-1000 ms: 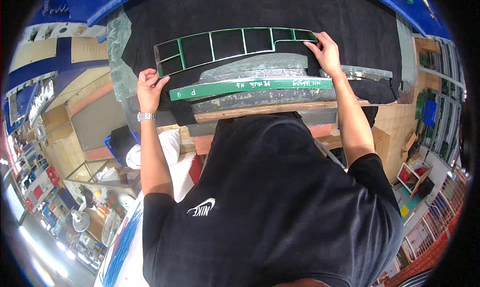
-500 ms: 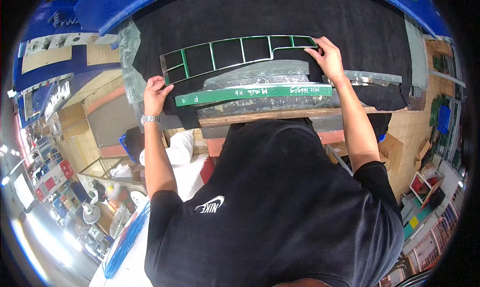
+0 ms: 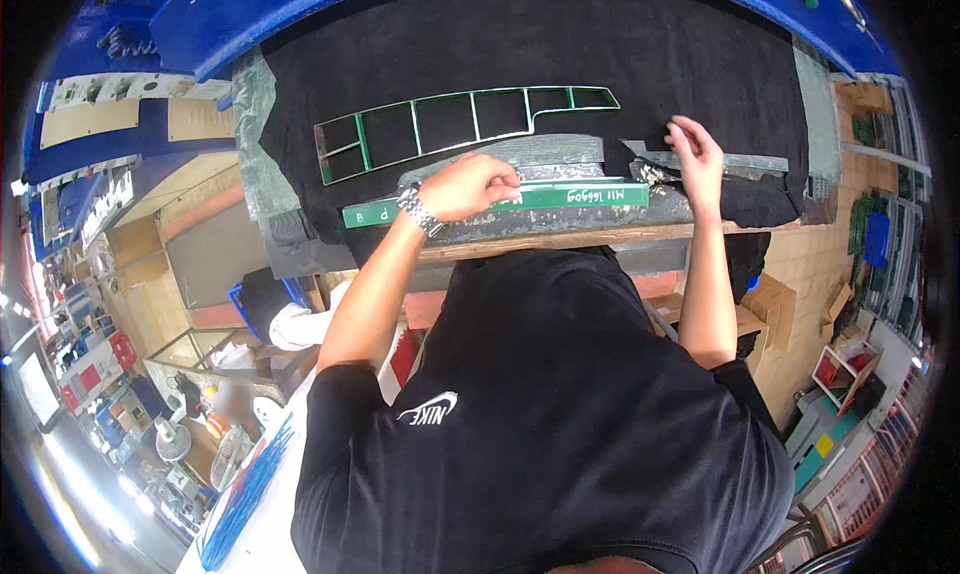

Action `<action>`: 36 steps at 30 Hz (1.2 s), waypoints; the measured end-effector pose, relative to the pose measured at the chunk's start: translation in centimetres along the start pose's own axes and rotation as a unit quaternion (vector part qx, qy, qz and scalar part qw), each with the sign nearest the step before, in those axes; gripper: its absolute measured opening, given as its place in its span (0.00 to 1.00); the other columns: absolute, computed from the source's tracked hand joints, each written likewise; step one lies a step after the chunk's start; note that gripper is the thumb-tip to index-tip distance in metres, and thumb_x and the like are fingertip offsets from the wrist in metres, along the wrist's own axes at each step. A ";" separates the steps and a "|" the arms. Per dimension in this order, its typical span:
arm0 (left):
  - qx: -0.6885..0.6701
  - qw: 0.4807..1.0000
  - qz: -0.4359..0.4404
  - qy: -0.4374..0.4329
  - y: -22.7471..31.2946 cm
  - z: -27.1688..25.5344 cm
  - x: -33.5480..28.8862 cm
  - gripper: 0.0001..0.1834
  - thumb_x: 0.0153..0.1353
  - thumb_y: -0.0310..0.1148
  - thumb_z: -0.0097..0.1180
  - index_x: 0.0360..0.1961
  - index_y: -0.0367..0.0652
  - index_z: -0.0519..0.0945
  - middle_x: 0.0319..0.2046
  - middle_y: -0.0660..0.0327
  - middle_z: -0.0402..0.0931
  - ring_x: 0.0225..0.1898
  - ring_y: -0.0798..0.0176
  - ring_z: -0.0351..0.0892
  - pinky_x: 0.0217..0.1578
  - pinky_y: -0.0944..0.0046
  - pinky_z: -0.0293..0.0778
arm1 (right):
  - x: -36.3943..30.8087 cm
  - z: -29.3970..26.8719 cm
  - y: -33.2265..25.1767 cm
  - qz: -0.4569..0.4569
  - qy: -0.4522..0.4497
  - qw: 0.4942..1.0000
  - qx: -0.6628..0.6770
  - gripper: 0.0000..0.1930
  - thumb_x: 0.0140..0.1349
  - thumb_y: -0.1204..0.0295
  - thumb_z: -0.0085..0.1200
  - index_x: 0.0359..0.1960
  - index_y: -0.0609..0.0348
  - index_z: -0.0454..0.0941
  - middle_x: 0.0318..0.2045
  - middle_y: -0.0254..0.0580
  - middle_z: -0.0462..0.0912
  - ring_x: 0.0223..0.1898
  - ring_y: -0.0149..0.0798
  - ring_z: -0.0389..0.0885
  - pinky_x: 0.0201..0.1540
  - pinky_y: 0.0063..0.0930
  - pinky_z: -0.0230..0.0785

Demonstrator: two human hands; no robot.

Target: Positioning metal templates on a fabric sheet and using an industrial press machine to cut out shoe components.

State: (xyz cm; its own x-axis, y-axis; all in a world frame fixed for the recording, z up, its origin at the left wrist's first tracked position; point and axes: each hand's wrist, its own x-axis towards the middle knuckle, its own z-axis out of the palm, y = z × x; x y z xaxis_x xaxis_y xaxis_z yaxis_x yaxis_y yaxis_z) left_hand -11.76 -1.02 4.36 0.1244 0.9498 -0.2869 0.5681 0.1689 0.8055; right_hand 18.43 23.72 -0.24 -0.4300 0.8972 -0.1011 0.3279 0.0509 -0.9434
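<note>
Left grip (image 3: 462,188) pinched on green bar (image 3: 580,196) | right grip (image 3: 702,164) loosely parted

Lt bright | glare lwr-L, lamps (image 3: 70,504) | corners blk | edges bent

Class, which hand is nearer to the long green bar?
Left. The left hand overlaps part of the green bar; the right hand is apart from it, beyond its right end.
</note>
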 end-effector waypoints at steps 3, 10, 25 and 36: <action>-0.111 0.993 -0.017 -0.036 0.3 0.5 0.1 0.10 0.63 0.33 0.64 0.38 0.36 0.84 0.29 0.58 0.81 0.31 0.67 0.79 0.35 0.62 0.74 | -2.9 -2.6 1.6 0.010 0.097 0.995 -0.003 0.12 0.69 0.72 0.58 0.48 0.67 0.82 0.38 0.38 0.86 0.38 0.27 0.83 0.44 0.22 0.75; -0.214 0.975 -0.043 0.052 7.9 -3.4 -1.5 0.07 0.63 0.29 0.64 0.38 0.35 0.84 0.31 0.63 0.81 0.34 0.74 0.77 0.36 0.69 0.72 | -8.4 -0.6 -4.5 -0.169 0.213 0.962 -0.029 0.12 0.72 0.73 0.54 0.52 0.66 0.78 0.45 0.37 0.82 0.44 0.28 0.80 0.52 0.24 0.74; -0.474 0.854 0.083 0.196 10.2 -5.7 -2.1 0.07 0.67 0.28 0.61 0.42 0.36 0.83 0.37 0.66 0.80 0.37 0.77 0.77 0.41 0.75 0.74 | -7.4 10.8 -16.3 -0.189 -0.014 0.949 0.250 0.61 0.52 0.48 0.72 0.75 0.66 0.41 0.68 0.57 0.61 0.62 0.47 0.71 0.56 0.38 0.74; -0.420 0.892 -0.009 0.164 10.1 -8.5 -3.8 0.12 0.68 0.34 0.61 0.43 0.35 0.84 0.36 0.65 0.84 0.37 0.76 0.78 0.40 0.72 0.75 | -2.1 7.6 -19.9 -0.722 0.027 0.560 -0.405 0.24 0.58 0.54 0.60 0.58 0.18 0.77 0.64 0.17 0.73 0.72 0.46 0.62 0.69 0.79 0.08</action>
State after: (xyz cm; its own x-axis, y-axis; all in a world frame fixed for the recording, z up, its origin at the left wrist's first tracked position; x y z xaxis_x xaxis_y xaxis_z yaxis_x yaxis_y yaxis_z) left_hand -13.39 -0.66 17.94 -0.2012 0.9477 -0.2476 -0.2608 0.1918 0.9461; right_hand 6.39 17.50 16.34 -0.7195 -0.3255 0.6134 -0.0456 0.9036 0.4259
